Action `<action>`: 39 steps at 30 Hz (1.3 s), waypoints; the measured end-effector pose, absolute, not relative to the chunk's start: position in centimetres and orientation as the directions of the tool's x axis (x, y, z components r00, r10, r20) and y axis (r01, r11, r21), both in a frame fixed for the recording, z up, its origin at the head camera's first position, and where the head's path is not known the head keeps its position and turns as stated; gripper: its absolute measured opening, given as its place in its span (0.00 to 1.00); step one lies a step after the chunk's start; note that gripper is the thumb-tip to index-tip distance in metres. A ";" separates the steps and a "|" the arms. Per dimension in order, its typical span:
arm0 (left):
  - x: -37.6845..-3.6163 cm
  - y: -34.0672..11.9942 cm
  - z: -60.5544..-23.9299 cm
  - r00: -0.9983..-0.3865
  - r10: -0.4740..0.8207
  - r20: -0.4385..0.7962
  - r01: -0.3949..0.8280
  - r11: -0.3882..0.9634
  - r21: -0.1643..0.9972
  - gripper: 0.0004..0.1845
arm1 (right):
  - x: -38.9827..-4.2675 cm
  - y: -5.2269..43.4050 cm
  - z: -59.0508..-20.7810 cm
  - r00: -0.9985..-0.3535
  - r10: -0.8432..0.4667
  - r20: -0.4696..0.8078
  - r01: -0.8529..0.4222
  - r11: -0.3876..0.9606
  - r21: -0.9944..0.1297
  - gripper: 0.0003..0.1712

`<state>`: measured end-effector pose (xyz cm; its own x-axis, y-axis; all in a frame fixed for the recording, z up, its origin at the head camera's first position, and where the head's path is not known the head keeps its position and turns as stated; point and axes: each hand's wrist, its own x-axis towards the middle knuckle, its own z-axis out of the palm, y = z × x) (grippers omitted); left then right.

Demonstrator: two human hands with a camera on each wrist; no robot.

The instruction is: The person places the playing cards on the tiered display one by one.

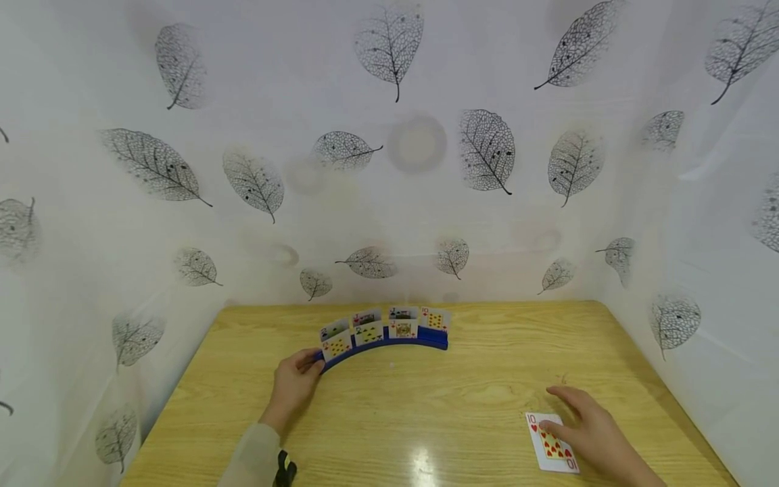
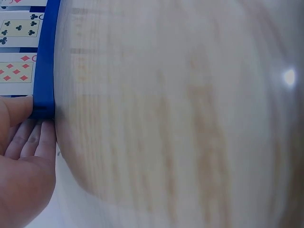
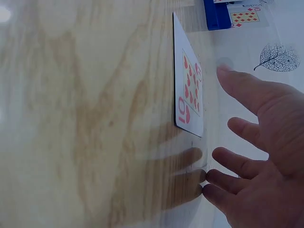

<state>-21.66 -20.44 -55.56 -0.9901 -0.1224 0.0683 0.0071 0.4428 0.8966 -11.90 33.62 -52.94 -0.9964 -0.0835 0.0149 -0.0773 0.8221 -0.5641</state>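
Observation:
A curved blue card holder (image 1: 433, 337) stands at the back of the table, with playing cards upright in two rows. My left hand (image 1: 296, 380) grips its left end; in the left wrist view the thumb (image 2: 18, 110) lies by the diamonds card (image 2: 16, 88) and the fingers curl at the holder's end. A ten of hearts (image 1: 537, 443) lies face up near the table's right front. Over it is my right hand (image 1: 593, 433), fingers apart and holding nothing. In the right wrist view the thumb is beside the card (image 3: 186, 102), fingertips near the table.
The wooden table (image 1: 426, 406) is enclosed by a white curtain (image 1: 420, 203) printed with leaves. At the holder's right end stands a ten of diamonds (image 1: 435, 319), with only one row of cards there. A dark strap (image 1: 285, 468) shows by the left sleeve.

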 end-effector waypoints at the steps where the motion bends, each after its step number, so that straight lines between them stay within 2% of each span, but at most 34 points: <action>1: -21.6 -20.4 -55.5 -0.990 -0.123 0.071 0.009 0.445 0.895 0.16 | -11.9 33.7 -53.0 -0.996 -0.092 0.015 -0.085 0.824 -0.561 0.43; 10: -21.5 -20.4 -55.2 -0.991 -0.115 0.073 0.015 0.446 0.895 0.16 | -11.8 33.9 -53.2 -0.988 -0.136 -0.072 -0.077 0.841 -0.535 0.48; 18: -21.6 -20.5 -55.5 -0.991 -0.111 0.068 0.012 0.439 0.898 0.17 | -11.4 34.2 -54.0 -0.985 -0.171 0.001 -0.147 0.844 -0.516 0.48; 28: -21.7 -20.5 -55.3 -0.991 -0.115 0.073 0.014 0.450 0.893 0.17 | -11.3 34.1 -54.1 -0.989 -0.149 0.011 -0.134 0.858 -0.496 0.45; 39: -21.6 -20.5 -55.3 -0.991 -0.107 0.083 0.027 0.446 0.895 0.16 | -11.5 33.8 -53.8 -0.997 -0.078 -0.026 -0.055 0.866 -0.497 0.42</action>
